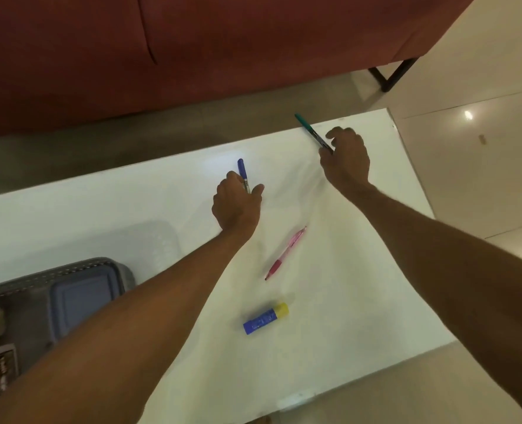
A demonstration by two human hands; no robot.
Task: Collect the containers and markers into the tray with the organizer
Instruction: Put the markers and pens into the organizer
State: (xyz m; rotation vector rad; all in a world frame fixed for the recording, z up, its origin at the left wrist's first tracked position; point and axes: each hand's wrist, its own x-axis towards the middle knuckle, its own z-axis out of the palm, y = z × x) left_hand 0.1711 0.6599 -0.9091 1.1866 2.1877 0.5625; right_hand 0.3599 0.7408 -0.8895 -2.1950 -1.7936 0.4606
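Observation:
My left hand [236,203] grips a blue marker [242,169] near the middle of the white table [360,301]; its cap points away from me. Farther right, near the table's far edge, my right hand [346,157] holds a teal marker [307,127] by its dark end. A pink pen [285,254] lies loose on the table between my forearms. Closer to me lies a blue glue stick with a yellow cap [265,319]. At the lower left stands the grey tray [70,270], with a blue-grey container [82,298] inside it.
A clear plastic container [152,240] stands just behind the tray, hard to make out. A red-brown sofa [192,56] runs along the far side of the table, with a dark leg [391,75] at the right. Glossy tile floor lies to the right.

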